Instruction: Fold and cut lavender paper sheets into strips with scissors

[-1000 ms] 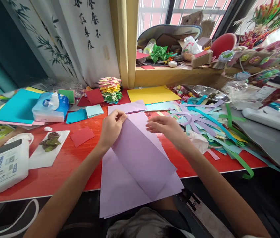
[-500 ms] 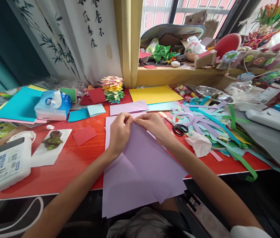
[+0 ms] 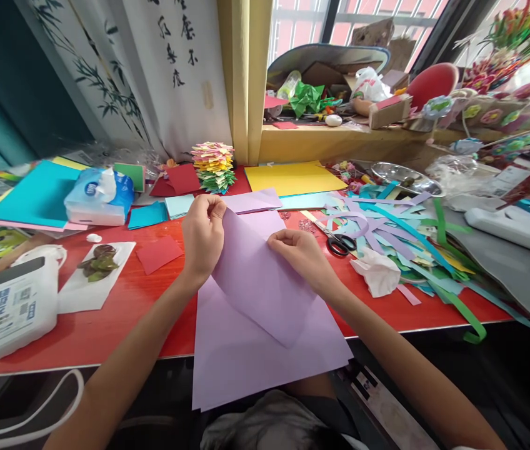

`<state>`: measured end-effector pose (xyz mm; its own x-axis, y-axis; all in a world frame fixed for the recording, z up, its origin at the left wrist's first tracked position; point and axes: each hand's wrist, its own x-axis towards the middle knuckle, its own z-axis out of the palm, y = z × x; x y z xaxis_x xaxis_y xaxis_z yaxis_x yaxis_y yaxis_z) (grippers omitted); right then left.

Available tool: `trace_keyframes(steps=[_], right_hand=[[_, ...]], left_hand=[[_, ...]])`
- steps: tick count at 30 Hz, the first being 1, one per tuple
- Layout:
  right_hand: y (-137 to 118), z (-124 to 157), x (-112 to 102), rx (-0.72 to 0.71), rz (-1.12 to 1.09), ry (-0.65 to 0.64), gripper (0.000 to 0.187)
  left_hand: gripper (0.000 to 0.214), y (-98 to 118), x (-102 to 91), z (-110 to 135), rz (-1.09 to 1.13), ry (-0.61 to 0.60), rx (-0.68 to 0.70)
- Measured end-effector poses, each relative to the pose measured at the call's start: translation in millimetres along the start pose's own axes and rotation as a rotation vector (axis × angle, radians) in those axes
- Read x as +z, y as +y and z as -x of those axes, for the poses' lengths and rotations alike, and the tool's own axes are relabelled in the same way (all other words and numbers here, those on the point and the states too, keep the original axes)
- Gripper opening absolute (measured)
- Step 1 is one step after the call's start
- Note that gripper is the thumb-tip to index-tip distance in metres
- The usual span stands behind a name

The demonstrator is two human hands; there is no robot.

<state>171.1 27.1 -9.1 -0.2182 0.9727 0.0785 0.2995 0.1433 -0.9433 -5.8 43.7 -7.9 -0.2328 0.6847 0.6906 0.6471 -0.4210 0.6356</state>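
Note:
Between my hands a folded sheet of purple paper (image 3: 265,281) is raised at a slant. My left hand (image 3: 204,234) pinches its upper left corner, fingers closed. My right hand (image 3: 300,253) is closed on its right edge, thumb and forefinger together. Underneath lie more large purple sheets (image 3: 246,369), stacked and reaching past the table's front edge towards my lap. Behind them rests a narrow purple paper strip (image 3: 255,200). Black-handled scissors (image 3: 340,244) are to the right of my right hand, partly under paper strips.
Cut paper strips (image 3: 400,231) and a crumpled tissue (image 3: 376,272) cover the right side. On the left are a tissue pack (image 3: 99,203), a red paper square (image 3: 159,254) and a white box-like device (image 3: 14,312). A folded-paper tower (image 3: 213,167) and yellow paper (image 3: 295,177) stand behind.
The folded sheet has come up off the stack and turned. My left hand has moved left and up with its corner; my right hand has shifted down and right along its edge.

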Motion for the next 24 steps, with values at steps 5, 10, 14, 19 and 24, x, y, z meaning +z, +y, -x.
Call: trace_keyframes(steps=[5,10,14,19,24], right_hand=[[-15,-14,3,-0.116,-0.019,-0.037,0.018],[-20,-31,18,-0.224,-0.045,-0.013,0.018],[-16,-25,19,-0.192,-0.032,0.003,0.019],[-4,-10,8,-0.063,-0.017,-0.019,0.016],[15,7,-5,0.029,-0.047,-0.046,0.019]], left_hand=[[0.011,6,5.8,7,0.007,-0.121,0.054],[0.011,11,7.2,13,-0.004,-0.155,0.057],[0.011,10,2.9,9,-0.022,-0.108,0.055],[0.012,10,-0.3,4,-0.043,-0.056,0.047],[0.013,7,-5.2,-2,-0.068,-0.004,0.072]])
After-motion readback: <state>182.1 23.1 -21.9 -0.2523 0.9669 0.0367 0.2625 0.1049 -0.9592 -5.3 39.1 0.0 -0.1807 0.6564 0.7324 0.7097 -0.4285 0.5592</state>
